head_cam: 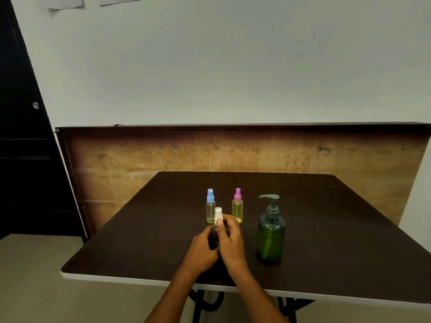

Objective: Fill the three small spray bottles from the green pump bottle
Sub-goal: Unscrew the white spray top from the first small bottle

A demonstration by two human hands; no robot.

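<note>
White-capped spray bottle gripped by left hand and right hand; green pump bottle right.

The table is dark brown with a white edge. One spray bottle has a blue cap over pale yellow liquid, another a pink cap over yellow, a third a white cap. The pump bottle is translucent green with a dark grey-green pump. The board behind is mottled tan.
</note>
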